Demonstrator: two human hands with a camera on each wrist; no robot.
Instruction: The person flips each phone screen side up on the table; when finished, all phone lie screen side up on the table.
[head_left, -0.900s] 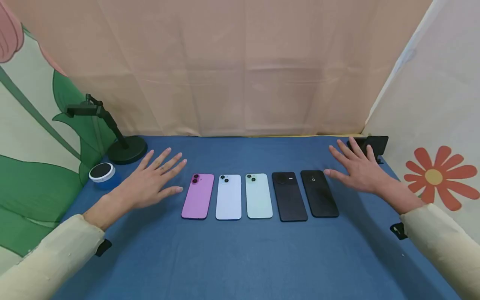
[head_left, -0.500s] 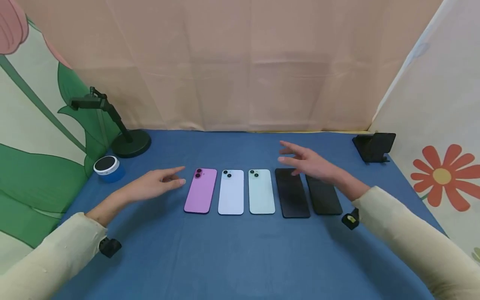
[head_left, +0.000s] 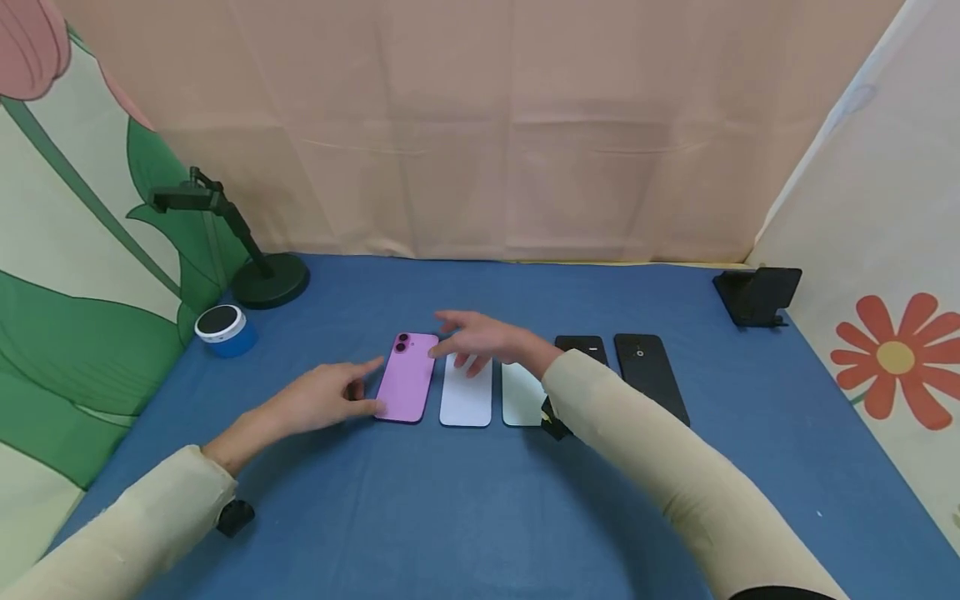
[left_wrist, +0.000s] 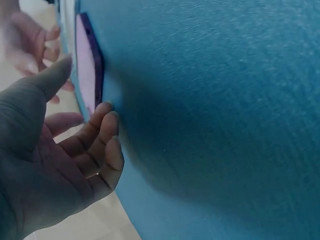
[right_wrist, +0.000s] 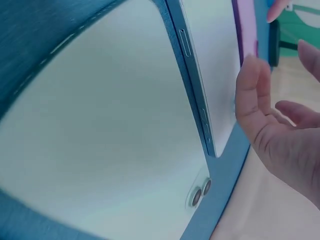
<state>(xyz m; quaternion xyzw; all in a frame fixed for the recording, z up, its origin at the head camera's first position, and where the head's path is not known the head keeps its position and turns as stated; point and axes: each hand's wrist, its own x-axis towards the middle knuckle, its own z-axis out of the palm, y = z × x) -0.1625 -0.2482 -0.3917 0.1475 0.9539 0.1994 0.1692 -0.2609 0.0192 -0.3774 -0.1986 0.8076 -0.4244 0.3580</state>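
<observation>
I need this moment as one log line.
left hand: at pink smartphone, contact unclear | right hand: above lavender-white smartphone | row: five smartphones lying flat

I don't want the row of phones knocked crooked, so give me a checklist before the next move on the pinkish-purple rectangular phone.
1. Pinkish-purple rectangular phone flat, camera side up: ok.
2. Left hand's grip at that phone's left edge: ok.
3. Firm contact there: cannot tell.
4. Right hand's grip clear of the pale lavender rectangular phone: not ok; in the head view it reaches across that phone's upper part.
5. Gap between those two phones: ok; blue tabletop shows between them.
6. Pale green rectangular phone untouched by the right arm: cannot tell; the arm hides part of it.
</observation>
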